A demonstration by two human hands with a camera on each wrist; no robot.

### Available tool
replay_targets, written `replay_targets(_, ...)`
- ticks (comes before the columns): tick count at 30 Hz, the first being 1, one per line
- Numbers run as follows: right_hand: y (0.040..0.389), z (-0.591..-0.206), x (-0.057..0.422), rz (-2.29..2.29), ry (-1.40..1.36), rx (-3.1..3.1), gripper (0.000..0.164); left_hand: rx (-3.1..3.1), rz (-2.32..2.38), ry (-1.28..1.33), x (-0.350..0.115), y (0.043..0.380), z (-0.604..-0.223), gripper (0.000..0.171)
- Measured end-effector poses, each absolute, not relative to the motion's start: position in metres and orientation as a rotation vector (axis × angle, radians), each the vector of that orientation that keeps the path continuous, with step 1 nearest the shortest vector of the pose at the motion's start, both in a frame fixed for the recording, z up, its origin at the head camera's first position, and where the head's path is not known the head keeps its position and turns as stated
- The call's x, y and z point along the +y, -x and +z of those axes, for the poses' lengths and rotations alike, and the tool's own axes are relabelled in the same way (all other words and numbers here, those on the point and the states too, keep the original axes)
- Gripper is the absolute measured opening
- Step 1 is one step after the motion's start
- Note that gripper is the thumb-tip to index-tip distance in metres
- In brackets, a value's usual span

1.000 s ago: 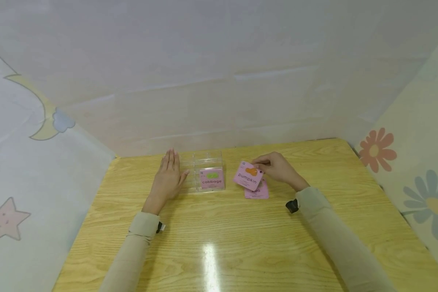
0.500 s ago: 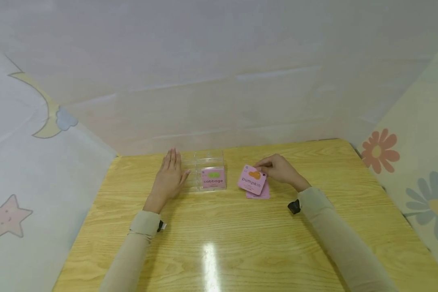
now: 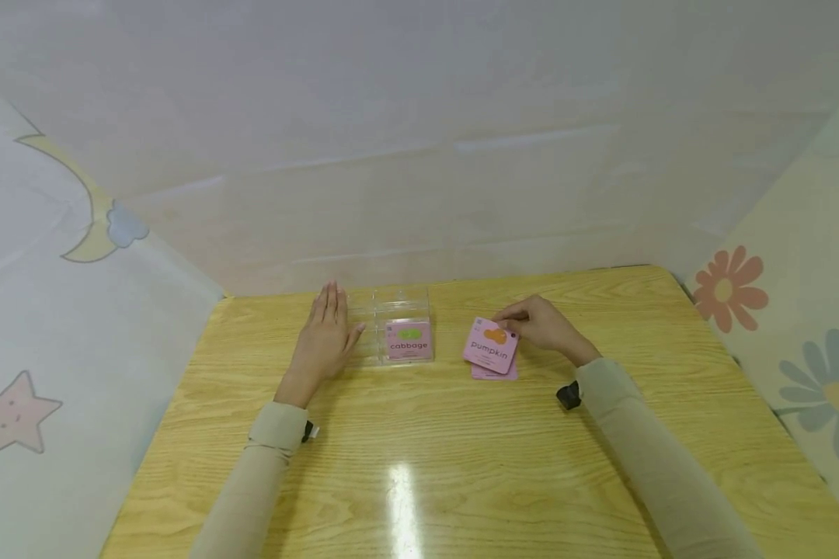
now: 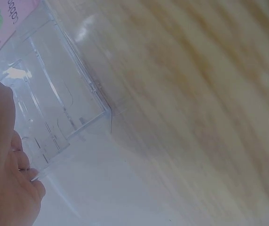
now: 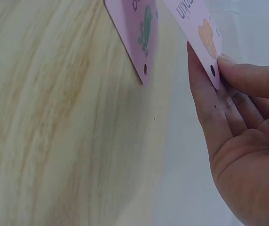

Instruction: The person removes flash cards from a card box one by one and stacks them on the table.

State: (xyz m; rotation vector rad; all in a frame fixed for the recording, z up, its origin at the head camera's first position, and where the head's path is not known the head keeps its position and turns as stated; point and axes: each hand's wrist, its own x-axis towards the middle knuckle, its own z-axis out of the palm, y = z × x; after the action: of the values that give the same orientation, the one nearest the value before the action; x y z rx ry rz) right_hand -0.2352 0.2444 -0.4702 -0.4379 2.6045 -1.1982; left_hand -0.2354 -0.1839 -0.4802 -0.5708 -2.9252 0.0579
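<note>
Between thumb and fingers, my right hand [image 3: 544,326] pinches the upper right corner of a pink pumpkin card [image 3: 490,346]. Under it a second pink card [image 3: 495,374] lies on the table, mostly covered in the head view; the right wrist view shows a gap between this pea card [image 5: 133,33] and the pumpkin card [image 5: 196,28]. My left hand [image 3: 322,341] rests with straight fingers along the left side of a clear divided box [image 3: 400,296]. A pink cabbage card [image 3: 409,340] sits in the box's front right compartment.
The wooden table [image 3: 363,435] reaches back to a pale wall sheet [image 3: 419,194]. Printed side sheets stand left and right, with a star [image 3: 15,413] and flowers [image 3: 730,289]. A bright light reflection shows on the tabletop toward the front.
The pumpkin card has shifted right and slightly down with my right hand, covering more of the pea card. My left hand and the box have stayed put.
</note>
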Motion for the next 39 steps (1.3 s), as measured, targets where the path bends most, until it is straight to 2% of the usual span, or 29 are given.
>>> replay_targets(39, 0.238, -0.483, 0.241, -1.168, 0.469, 2.565, 0.024, -2.896, 0.052, 0.57, -0.185, 0.236, -0.483, 0.08)
